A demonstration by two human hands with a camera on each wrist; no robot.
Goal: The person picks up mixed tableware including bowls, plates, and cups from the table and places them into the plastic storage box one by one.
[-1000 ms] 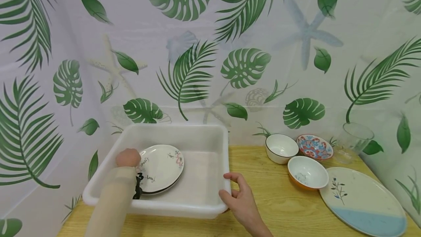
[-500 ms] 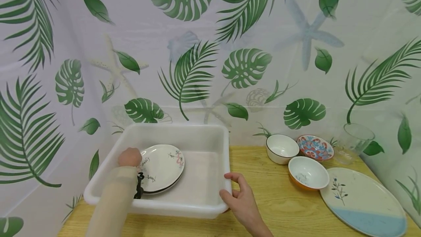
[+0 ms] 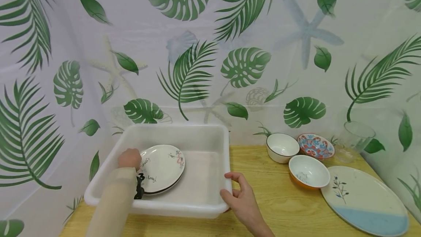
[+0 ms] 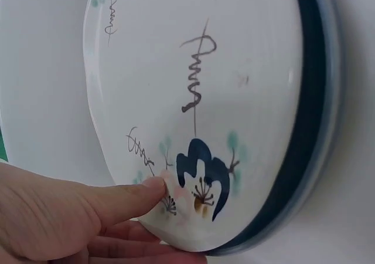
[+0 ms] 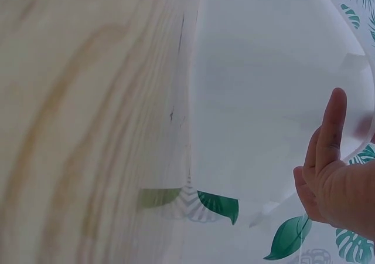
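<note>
Closest to the viewer, a person's cream sleeve (image 3: pixel 113 196) reaches over the near rim of a white plastic basin (image 3: pixel 177 207). A black item (image 3: pixel 139 187), too small to make out, sits beside the sleeve. The right hand (image 3: pixel 242 200), bare, holds the basin's right rim, thumb and index finger at the edge and other fingers against the outer wall. The basin stands on a wood-grain table (image 3: pixel 269 185).

Inside the basin, on its left side, the left hand (image 3: pixel 129 158) pinches the edge of a round white plate (image 3: pixel 164 167), thumb on top and fingers underneath, as the left wrist view shows. The plate carries looping dark script and pink, green and dark blue flowers. Directly beneath it shows the rim of a lower plate (image 4: pixel 335 88), pale blue beside a dark band.

To the right of the basin lies a large oval platter (image 3: pixel 365 200), cream with a blue section and a painted sprig. Just beside it is an orange bowl (image 3: pixel 309 173) with a white inside. Farther back stand a white bowl (image 3: pixel 282 149) with a dark rim, a red-and-blue patterned bowl (image 3: pixel 316 147) and a clear glass (image 3: pixel 353 142). Behind everything hangs a pale sheet (image 3: pixel 204 28) printed with green leaves, starfish and shells
</note>
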